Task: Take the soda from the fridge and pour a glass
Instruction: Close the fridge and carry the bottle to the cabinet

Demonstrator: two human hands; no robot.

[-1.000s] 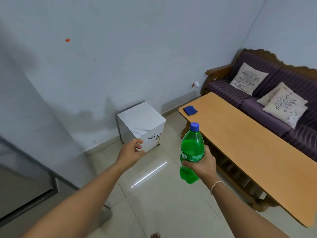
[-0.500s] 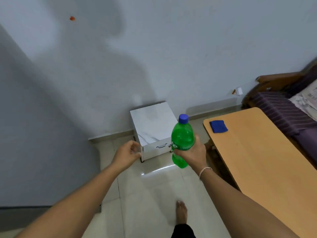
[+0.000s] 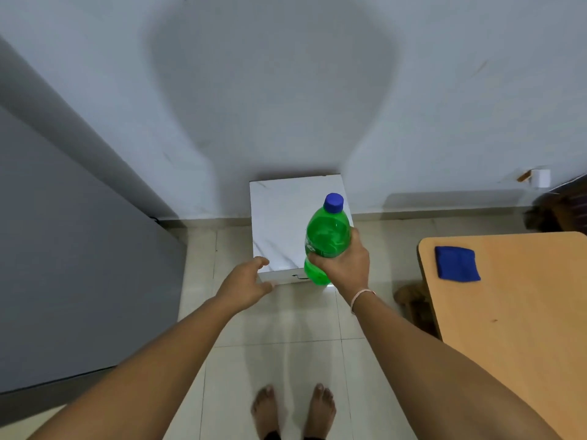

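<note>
My right hand (image 3: 344, 268) grips a green soda bottle (image 3: 327, 235) with a blue cap around its lower half and holds it upright over the front right part of a small white marble-patterned cabinet (image 3: 279, 223). To the left, my left hand (image 3: 246, 285) is empty, its fingers loosely curled apart, just in front of the cabinet's front left corner. The grey fridge (image 3: 73, 265) fills the left side, its door shut. No glass is in view.
A wooden table (image 3: 521, 312) juts in from the right with a folded blue cloth (image 3: 457, 263) near its corner. A dark sofa end (image 3: 559, 214) shows at the far right. My bare feet (image 3: 293, 411) stand on the tiled floor facing the wall.
The view has swung left and down, so the cabinet is now centred and the sofa is mostly out of frame. The bottle and my right hand have come over the cabinet top; my left hand stays at its corner.
</note>
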